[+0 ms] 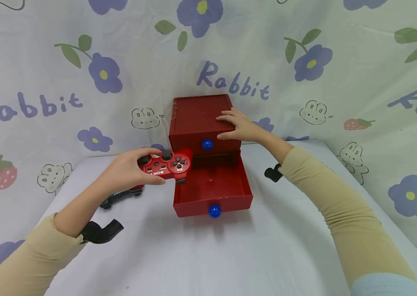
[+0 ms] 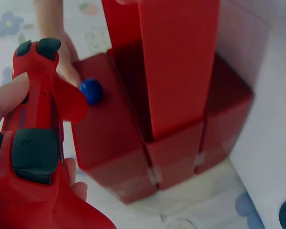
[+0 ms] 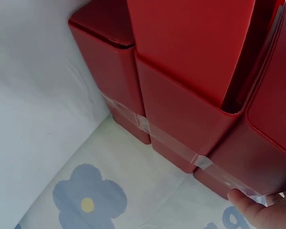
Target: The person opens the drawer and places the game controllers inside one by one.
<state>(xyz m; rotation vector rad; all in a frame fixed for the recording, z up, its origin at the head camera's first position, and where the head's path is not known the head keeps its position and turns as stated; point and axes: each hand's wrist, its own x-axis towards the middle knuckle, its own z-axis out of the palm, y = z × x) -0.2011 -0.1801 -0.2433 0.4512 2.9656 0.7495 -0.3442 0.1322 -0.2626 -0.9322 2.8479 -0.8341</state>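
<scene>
My left hand grips a red game controller by one end, thumb and fingers on opposite sides of it. The controller is in the air, overlapping the left side of the pulled-out drawer in the head view. That drawer has a blue knob, and its inside shows bare red floor. It belongs to a red drawer cabinet with three stacked sections in the wrist views. My right hand rests at the cabinet's upper right edge, fingers extended over the top. The section under it is closed, with its own blue knob.
A dark controller with some red lies on the white tabletop, partly hidden behind my left hand. Behind the cabinet hangs a patterned cloth. Black straps hang at both wrists.
</scene>
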